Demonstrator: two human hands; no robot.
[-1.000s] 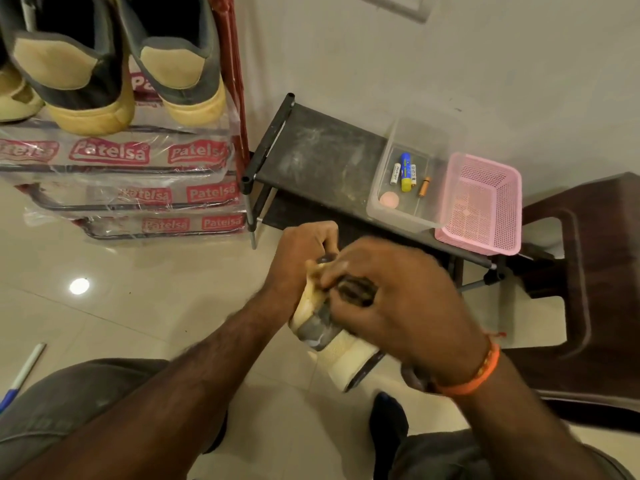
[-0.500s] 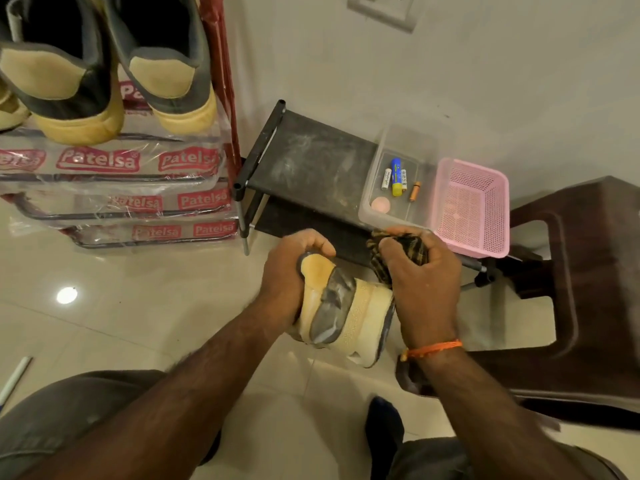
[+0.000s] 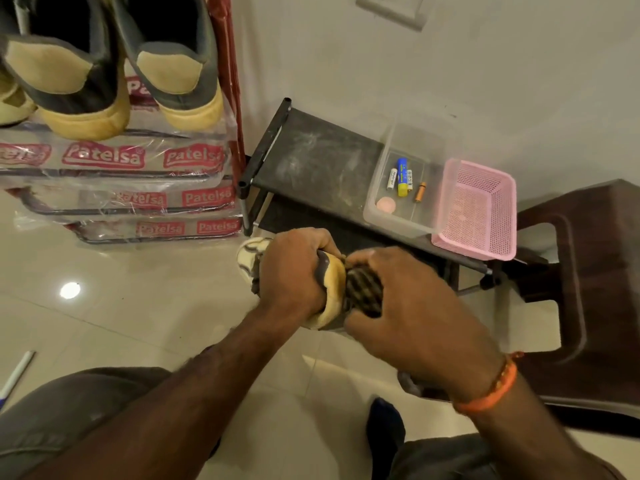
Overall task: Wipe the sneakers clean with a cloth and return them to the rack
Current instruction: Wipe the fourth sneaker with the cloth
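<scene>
Left hand (image 3: pixel 294 271) grips sneaker (image 3: pixel 330 292) mid-air above floor tiles (image 3: pixel 138 306); right hand (image 3: pixel 412 306) clutches checked cloth (image 3: pixel 363 292) against it. Sneaker's long axis left-right, partly hidden by hands. Behind: black stand (image 3: pixel 318 161), clear tub (image 3: pixel 405 188), pink basket (image 3: pixel 478 209). 2 sneakers on rack (image 3: pixel 114 168), upper left.

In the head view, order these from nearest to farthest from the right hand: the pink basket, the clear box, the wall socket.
From the right hand:
1. Clear box, just beyond the hand on the low black shelf.
2. Pink basket, beside that box, further right.
3. Wall socket, up on the wall.

checked dark cloth (image 3: pixel 363 292); cream-grey sneaker (image 3: pixel 332 289); pink basket (image 3: pixel 478 209)
</scene>
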